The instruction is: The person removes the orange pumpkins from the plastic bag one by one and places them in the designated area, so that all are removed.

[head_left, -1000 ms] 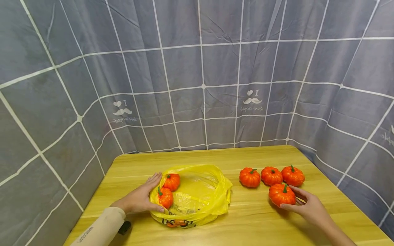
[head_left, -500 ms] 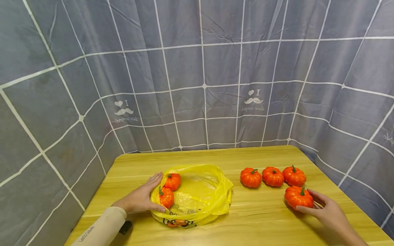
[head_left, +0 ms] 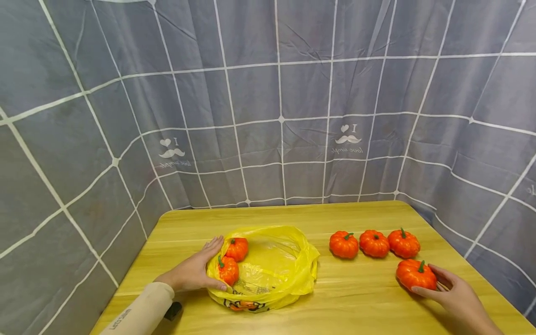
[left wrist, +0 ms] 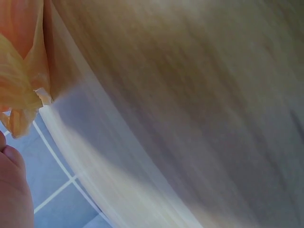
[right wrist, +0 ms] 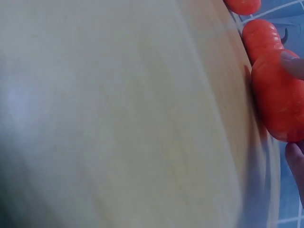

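A yellow plastic bag (head_left: pixel 272 260) lies on the table with its mouth spread wide. Inside it, at the left, sit two small orange pumpkins, a rear one (head_left: pixel 237 249) and a front one (head_left: pixel 228 271). My left hand (head_left: pixel 194 269) rests along the bag's left side, fingers extended behind and thumb at the front. At the right, my right hand (head_left: pixel 456 291) holds another orange pumpkin (head_left: pixel 415 274) between thumb and fingers. Whether this pumpkin (right wrist: pixel 278 97) touches the table cannot be told. Behind it, three pumpkins stand in a row: left (head_left: pixel 344 244), middle (head_left: pixel 374 244), right (head_left: pixel 404 243).
The wood-grain table (head_left: pixel 293 216) has rounded far corners. A grey curtain (head_left: pixel 251 116) with white grid lines hangs behind it and along both sides. A dark object (head_left: pixel 173 311) is beneath the left wrist, partly hidden by the sleeve (head_left: pixel 144 309).
My right hand has moved rightward with its pumpkin, away from the front of the middle one to the front of the rightmost. The left hand stays at the bag. The view shifts slightly.
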Action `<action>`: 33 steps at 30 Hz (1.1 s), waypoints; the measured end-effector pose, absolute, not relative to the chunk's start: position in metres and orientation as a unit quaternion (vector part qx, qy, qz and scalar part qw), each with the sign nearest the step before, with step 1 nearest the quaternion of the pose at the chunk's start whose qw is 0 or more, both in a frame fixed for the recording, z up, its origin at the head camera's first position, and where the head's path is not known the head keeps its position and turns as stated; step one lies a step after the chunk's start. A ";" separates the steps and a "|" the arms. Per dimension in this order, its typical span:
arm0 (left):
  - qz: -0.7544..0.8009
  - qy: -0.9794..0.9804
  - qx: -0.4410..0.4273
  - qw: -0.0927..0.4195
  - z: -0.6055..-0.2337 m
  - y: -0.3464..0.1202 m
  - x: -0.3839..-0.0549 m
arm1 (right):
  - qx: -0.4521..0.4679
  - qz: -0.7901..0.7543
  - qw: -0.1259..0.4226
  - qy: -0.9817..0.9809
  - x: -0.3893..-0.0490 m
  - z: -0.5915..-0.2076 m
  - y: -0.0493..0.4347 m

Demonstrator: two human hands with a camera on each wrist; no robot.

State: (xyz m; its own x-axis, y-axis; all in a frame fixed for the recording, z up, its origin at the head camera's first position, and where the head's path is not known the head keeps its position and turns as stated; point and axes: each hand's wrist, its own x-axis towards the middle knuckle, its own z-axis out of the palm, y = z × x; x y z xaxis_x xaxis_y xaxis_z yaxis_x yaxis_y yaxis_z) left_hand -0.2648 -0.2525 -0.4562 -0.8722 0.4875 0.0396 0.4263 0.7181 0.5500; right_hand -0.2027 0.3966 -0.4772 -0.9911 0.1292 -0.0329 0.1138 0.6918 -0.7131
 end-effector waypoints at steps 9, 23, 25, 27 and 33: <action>0.284 0.925 0.245 0.054 -0.457 -0.254 -0.264 | -0.088 0.379 -0.020 -0.921 -0.207 -0.478 0.398; 0.283 0.923 0.258 0.049 -0.460 -0.254 -0.265 | -0.064 0.389 0.051 -0.917 -0.211 -0.461 0.395; 0.284 0.922 0.258 0.049 -0.460 -0.253 -0.266 | -0.053 0.397 0.085 -0.912 -0.213 -0.458 0.393; 0.284 0.922 0.257 0.049 -0.460 -0.253 -0.266 | -0.042 0.396 0.110 -0.911 -0.215 -0.455 0.390; 0.287 0.922 0.255 0.051 -0.460 -0.253 -0.265 | -0.026 0.375 0.127 -0.918 -0.227 -0.438 0.377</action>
State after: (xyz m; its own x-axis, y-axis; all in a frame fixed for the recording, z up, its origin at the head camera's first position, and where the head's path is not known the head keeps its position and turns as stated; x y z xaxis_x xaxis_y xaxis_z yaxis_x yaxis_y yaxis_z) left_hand -0.2651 -0.2530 -0.4598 -0.8647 0.4996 0.0528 0.4415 0.7056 0.5542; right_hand -0.2273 0.3765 -0.4380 -0.9664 0.1434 0.2133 -0.0470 0.7175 -0.6950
